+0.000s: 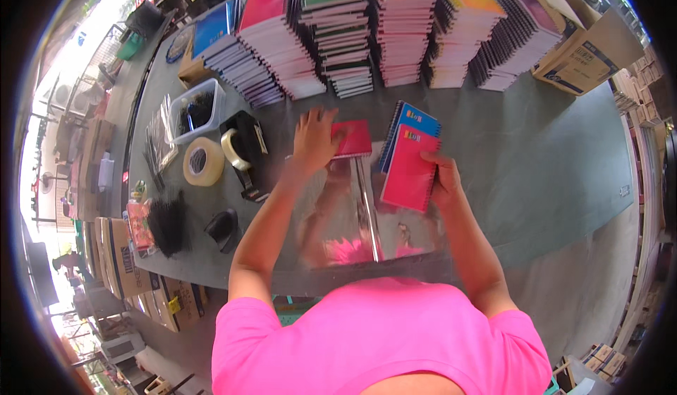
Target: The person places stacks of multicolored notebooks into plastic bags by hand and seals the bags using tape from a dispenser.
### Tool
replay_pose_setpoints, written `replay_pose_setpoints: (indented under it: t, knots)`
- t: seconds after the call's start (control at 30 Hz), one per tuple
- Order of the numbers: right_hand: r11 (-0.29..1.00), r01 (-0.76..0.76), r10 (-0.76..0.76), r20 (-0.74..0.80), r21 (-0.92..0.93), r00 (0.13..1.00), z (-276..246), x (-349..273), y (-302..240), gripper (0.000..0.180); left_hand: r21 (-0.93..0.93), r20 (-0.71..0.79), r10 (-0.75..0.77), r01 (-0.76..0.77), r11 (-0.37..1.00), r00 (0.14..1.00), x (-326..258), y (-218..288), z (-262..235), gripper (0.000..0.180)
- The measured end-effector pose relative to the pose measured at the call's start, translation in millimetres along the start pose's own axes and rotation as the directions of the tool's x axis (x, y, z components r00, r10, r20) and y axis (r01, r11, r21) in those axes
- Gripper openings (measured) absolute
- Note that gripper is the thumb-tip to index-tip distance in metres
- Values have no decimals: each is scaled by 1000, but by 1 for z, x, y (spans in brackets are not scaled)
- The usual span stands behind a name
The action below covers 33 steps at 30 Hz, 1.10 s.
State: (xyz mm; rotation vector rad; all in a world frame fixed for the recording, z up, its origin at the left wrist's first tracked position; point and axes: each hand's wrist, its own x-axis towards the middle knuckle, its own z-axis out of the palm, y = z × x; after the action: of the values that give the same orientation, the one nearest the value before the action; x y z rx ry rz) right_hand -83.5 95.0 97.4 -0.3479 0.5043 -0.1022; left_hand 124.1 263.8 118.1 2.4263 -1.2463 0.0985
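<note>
My right hand (444,182) grips two small spiral notebooks by their right edge, a pink notebook (410,166) overlapping a blue notebook (422,119). Left of them, a red notebook (355,140) lies on the table. My left hand (315,138) rests at its left edge, fingers spread and the thumb reaching onto the cover. Between my forearms, a clear glossy plastic sheet (328,212) lies flat with a bright strip down its middle, reflecting my pink shirt.
Tall stacks of spiral notebooks (402,42) line the table's far side. On the left are a clear plastic bin (216,113), a tape roll (204,162), a black tape dispenser (247,141) and black bristly strands (168,224). A cardboard box (582,60) stands far right on the grey table (550,169).
</note>
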Motion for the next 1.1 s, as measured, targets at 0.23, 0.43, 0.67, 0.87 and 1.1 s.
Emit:
replay_pose_setpoints:
  t: [0.23,0.43,0.67,0.87,1.1]
  knots:
    - [970,102,-112,-30,-219,993,-12,8,13,38,219,318,118,-194,956,941,-17,-26,43,52]
    - [1000,25,-26,53,12,998,-41,1,-14,43,-158,-41,-3,-3,987,999,20,9,-15,28]
    - [948,5,-130,371,318,920,-29,-6,-13,45,-555,114,-141,180,812,984,9,70,-21,25]
    - [990,26,-50,177,138,983,-20,4,-11,44,-664,-7,-302,221,714,953,-4,94,3,27]
    - [988,95,-89,47,-124,995,-1,11,-6,39,-281,-393,78,-201,938,916,24,66,-11,27]
